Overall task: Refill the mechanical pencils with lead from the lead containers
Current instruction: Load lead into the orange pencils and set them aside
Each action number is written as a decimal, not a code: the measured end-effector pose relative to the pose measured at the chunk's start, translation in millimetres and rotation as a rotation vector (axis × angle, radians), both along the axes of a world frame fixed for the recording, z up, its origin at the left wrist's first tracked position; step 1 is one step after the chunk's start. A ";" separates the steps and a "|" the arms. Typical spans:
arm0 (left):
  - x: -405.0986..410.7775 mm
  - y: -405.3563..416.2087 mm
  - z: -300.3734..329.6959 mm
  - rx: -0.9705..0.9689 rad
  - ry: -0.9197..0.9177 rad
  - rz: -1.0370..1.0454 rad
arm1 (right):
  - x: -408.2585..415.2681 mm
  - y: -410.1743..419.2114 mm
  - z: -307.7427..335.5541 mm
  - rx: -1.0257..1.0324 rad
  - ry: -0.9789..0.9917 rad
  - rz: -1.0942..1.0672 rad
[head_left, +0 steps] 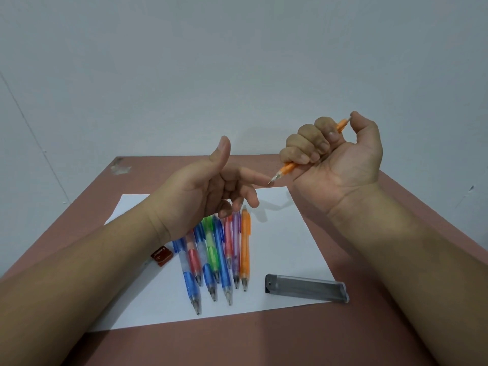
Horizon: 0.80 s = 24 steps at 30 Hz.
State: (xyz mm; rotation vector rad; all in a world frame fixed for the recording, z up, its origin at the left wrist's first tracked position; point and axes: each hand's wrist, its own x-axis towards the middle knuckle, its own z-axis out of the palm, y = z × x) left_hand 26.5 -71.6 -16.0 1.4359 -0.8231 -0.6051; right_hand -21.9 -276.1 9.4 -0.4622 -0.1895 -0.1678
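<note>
My right hand (335, 154) grips an orange mechanical pencil (287, 169) in a fist, thumb on its top button, tip pointing down-left. The tip touches the outstretched index fingertip of my left hand (208, 191), which is raised with the thumb up and the other fingers loosely curled, holding nothing. Below the hands, several mechanical pencils (219, 257) in blue, red, green, purple and orange lie side by side on a white sheet of paper (285, 233). A grey translucent lead container (306, 287) lies on the sheet's right part.
The paper lies on a reddish-brown table (264, 344) set against a pale wall. A small dark-red lead case (161, 256) sits at the paper's left edge, beside my left forearm.
</note>
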 end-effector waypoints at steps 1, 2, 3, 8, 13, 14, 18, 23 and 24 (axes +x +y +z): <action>0.0 0.2 -0.2 -0.002 0.001 0.000 | -0.1 -0.1 -0.1 0.000 -0.003 0.001; 0.2 0.2 -0.3 -0.004 0.004 -0.001 | -0.2 -0.4 -0.2 0.000 -0.007 0.002; 0.2 0.3 -0.4 -0.005 0.007 -0.002 | -0.2 -0.7 -0.2 -0.001 -0.011 0.003; 0.5 -0.1 -0.9 -0.004 0.006 -0.001 | 0.1 -0.9 0.2 0.001 -0.008 0.007; 0.7 0.3 -1.4 -0.006 0.005 0.005 | -0.2 -1.0 -0.3 0.002 -0.002 0.020; 0.7 0.3 -1.3 -0.005 0.005 0.006 | -0.2 -1.0 -0.4 0.003 -0.003 0.020; 0.3 0.0 -1.1 -0.001 -0.002 0.007 | 0.2 -1.3 -0.9 0.007 -0.004 0.016; 0.7 1.2 -1.3 -0.003 -0.003 0.004 | 0.1 -3.2 -0.7 0.008 -0.022 0.023; 0.7 1.1 -1.5 -0.005 -0.004 0.004 | 0.0 -3.5 -0.4 0.005 -0.024 0.021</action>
